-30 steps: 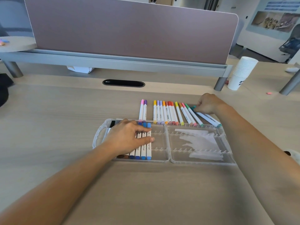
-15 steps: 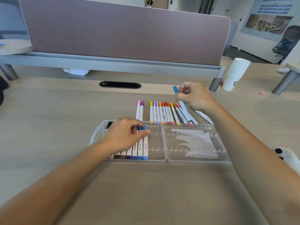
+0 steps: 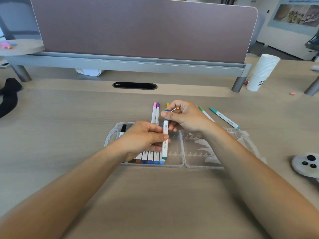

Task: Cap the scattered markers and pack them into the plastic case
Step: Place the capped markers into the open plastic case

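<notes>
Over the open clear plastic case (image 3: 183,163), both hands hold one white marker with teal ends (image 3: 165,144), roughly upright. My left hand (image 3: 143,138) grips its barrel. My right hand (image 3: 185,118) pinches the teal cap at its top end. Several capped markers, brown to blue (image 3: 150,158), lie in the case's left half, partly under my left hand; a black one (image 3: 122,130) lies at the far left. Behind the case on the desk lie a pink and a purple marker (image 3: 156,112), a green one (image 3: 204,112) and a teal one (image 3: 224,118); others are hidden by my right hand.
A desk divider panel (image 3: 143,30) on a grey rail stands at the back, with a cable slot (image 3: 134,85) before it. A stack of paper cups (image 3: 260,71) is at back right. A white controller (image 3: 305,165) lies at the right edge, dark fabric (image 3: 8,95) at the left.
My right hand brought a marker from the row on the desk over the case. My left hand lifted off the packed markers and took hold of its barrel.
</notes>
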Action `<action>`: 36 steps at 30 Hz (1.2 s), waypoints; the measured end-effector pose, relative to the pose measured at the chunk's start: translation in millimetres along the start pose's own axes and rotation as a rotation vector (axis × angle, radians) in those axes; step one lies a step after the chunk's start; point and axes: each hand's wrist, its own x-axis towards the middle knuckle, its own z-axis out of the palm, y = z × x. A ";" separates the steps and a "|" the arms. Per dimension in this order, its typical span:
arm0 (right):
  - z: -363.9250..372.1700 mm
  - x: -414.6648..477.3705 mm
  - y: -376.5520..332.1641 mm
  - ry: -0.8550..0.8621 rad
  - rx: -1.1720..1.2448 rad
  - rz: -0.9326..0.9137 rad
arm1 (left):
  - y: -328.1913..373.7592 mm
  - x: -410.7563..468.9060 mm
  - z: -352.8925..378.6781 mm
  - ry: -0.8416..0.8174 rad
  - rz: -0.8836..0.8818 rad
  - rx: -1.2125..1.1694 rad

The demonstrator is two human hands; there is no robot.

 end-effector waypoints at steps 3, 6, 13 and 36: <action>0.5 -0.2 4.2 -0.009 0.004 0.029 | -0.7 1.6 0.0 -0.034 -0.029 -0.011; -1.9 -0.4 9.1 -0.030 -0.047 0.025 | -3.6 4.1 1.5 -0.022 -0.039 0.055; -0.5 1.2 18.9 -0.040 -0.310 0.059 | -17.1 5.6 5.9 0.264 0.210 0.808; -2.8 4.5 29.0 0.008 -0.815 -0.101 | -31.9 4.5 7.3 0.109 0.340 1.122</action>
